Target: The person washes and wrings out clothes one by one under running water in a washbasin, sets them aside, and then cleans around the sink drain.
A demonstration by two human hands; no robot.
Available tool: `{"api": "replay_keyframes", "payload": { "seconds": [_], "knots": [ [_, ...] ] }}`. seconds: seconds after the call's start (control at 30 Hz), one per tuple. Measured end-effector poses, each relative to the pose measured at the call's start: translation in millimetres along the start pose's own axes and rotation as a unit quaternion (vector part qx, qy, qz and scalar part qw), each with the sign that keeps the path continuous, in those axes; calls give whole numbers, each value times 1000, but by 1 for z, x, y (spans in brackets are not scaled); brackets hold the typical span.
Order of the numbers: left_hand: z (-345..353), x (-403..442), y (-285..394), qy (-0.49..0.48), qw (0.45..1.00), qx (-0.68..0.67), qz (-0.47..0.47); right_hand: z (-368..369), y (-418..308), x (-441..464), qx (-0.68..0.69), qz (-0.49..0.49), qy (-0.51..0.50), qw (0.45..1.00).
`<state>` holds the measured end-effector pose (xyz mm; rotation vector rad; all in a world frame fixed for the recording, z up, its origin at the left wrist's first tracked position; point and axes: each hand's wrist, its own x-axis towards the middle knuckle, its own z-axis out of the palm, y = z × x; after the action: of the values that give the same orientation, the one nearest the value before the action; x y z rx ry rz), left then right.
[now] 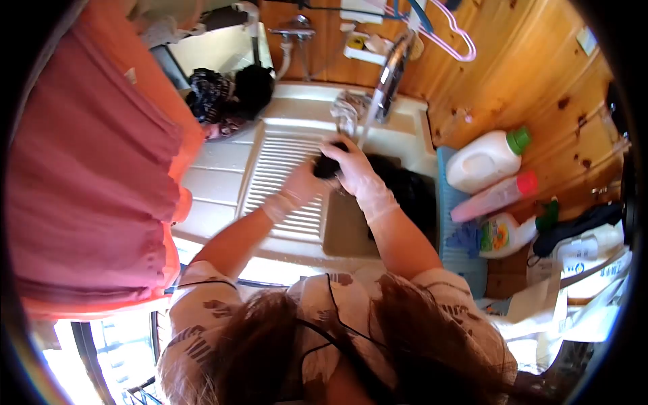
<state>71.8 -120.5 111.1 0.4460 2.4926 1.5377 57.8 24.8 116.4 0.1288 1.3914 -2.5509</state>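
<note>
Both my hands are in thin, see-through gloves over the sink unit. A bunched black cloth point(327, 167) is squeezed between them, beside the running water. My right hand point(356, 170) curls over its top and right side. From the lower left, my left hand point(302, 183) closes on the same cloth, its fingertips partly hidden. Below and to the right, more dark fabric point(407, 196) lies in the sink basin point(347, 233). The ribbed washboard point(283, 179) is under my left forearm. Water falls from the tap point(391, 77) just behind my right hand.
A pile of dark clothes point(229, 98) sits at the back left. On the right, a blue shelf point(447, 202) runs by a white bottle with green cap point(484, 162), a pink bottle point(496, 197) and a spray bottle point(505, 235). Red and orange cloth point(94, 169) hangs at left.
</note>
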Motion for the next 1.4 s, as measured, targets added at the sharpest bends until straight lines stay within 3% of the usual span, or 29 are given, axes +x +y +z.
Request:
{"api": "replay_keyframes", "payload": {
  "seconds": [0.03,0.07,0.1,0.13,0.2,0.27,0.33,0.37,0.4,0.47,0.57,0.6,0.67,0.7,0.73,0.77,0.8,0.87,0.9,0.93,0.97,1.0,1.03,1.1,1.13,1.2,1.23,1.33,1.4],
  "knots": [
    [-29,5,16,6,999,36,-39,10,-13,-8,-60,-19,-23,998],
    [-55,14,15,72,995,69,30,10,-20,-11,-119,-34,-47,991],
    [-83,32,2,158,966,131,158,-4,-20,-7,-175,-61,-120,975],
    [-110,44,3,220,942,214,133,-18,-26,-7,-209,-37,-165,963],
    [-158,67,24,301,920,243,63,-70,-32,-1,-267,-19,-153,951],
    [-180,87,48,317,896,306,-48,-133,-24,12,-197,-3,22,980],
    [-208,134,-23,322,825,462,42,-191,-14,35,-484,21,81,871],
    [-199,134,-20,243,828,499,-83,-209,-14,43,-603,54,84,791],
    [-182,132,-19,192,751,621,-119,-223,-1,52,-629,35,88,772],
    [-164,142,-22,174,720,649,-172,-225,19,66,-678,-8,91,730],
    [-166,140,-4,143,769,595,-183,-196,46,68,-780,124,113,603],
    [-172,139,-10,153,793,572,-142,-177,60,58,-799,150,124,570],
    [-193,137,-26,174,833,522,-52,-171,108,55,-866,146,45,476],
    [-189,129,-30,265,799,532,89,-172,124,55,-883,145,-41,444],
    [-179,116,-25,261,824,485,129,-174,134,53,-892,144,-128,408],
    [-161,104,-15,258,846,434,170,-183,130,51,-879,119,-207,413],
    [-143,91,-5,255,864,380,210,-193,110,41,-842,98,-210,487],
    [-100,69,-16,193,933,206,221,-188,101,21,-845,142,-24,514],
    [-75,62,-46,190,934,226,202,-173,109,11,-850,174,44,495],
    [-52,47,-29,116,986,105,48,-167,125,5,-859,169,16,482],
    [-25,38,-10,107,993,10,-51,-166,133,0,-869,165,-101,456],
    [-10,43,-41,23,980,-154,-125,-166,135,-4,-866,160,-215,423],
    [11,40,-35,7,951,-275,-139,-175,127,-6,-835,125,-245,477],
    [33,34,-17,-19,899,-337,-280,-187,117,12,-753,139,-44,642],
    [40,34,-17,-30,872,-379,-309,-190,112,23,-689,142,59,708],
    [56,38,-24,-53,808,-460,-364,-150,39,18,-577,27,78,813],
    [66,40,-19,-80,794,-472,-375,-135,10,16,-544,-19,74,835],
    [85,53,15,-7,703,-509,-496,-103,-56,17,-473,-116,37,872],
    [95,51,11,-91,703,-652,-270,-74,-89,9,-376,-104,43,920]
  ]
}}
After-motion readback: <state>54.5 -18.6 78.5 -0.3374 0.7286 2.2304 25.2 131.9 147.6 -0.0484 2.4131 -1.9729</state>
